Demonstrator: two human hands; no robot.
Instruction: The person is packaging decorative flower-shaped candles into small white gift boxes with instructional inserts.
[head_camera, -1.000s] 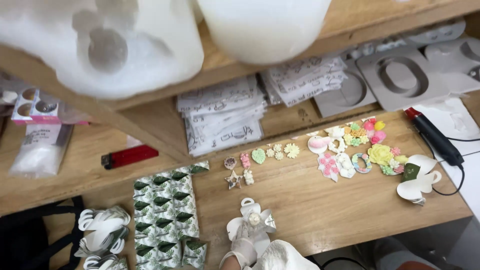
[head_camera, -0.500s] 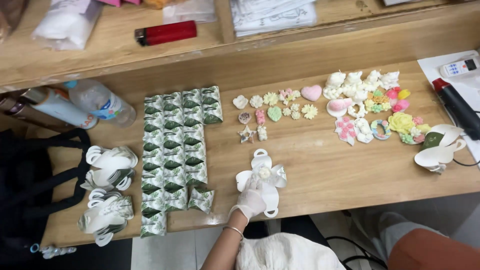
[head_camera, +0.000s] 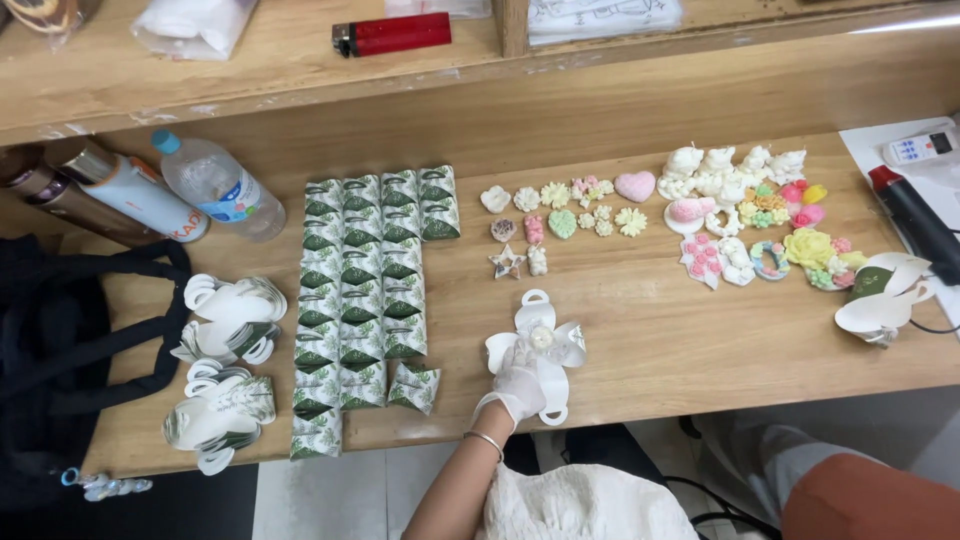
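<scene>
- Head view: my left hand (head_camera: 518, 388), in a white glove, lies on the flat white paper box cutout (head_camera: 538, 350) near the front edge of the table (head_camera: 650, 340), fingers (head_camera: 522, 362) spread loosely and pressing on it, not clasping.
- A small pale round piece (head_camera: 541, 337) sits at the cutout's middle, just beyond my fingertips.
- Rows of green leaf-print folded boxes (head_camera: 365, 290) lie to the left; small coloured flower shapes (head_camera: 745, 215) lie well apart to the right.
- My right hand is out of sight.

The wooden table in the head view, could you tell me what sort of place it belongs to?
Probably a small craft workbench for packing handmade gifts. Rows of small green leaf-print boxes are lined up, little coloured moulded shapes lie in groups, and a gloved hand rests on an unfolded white box.
</scene>
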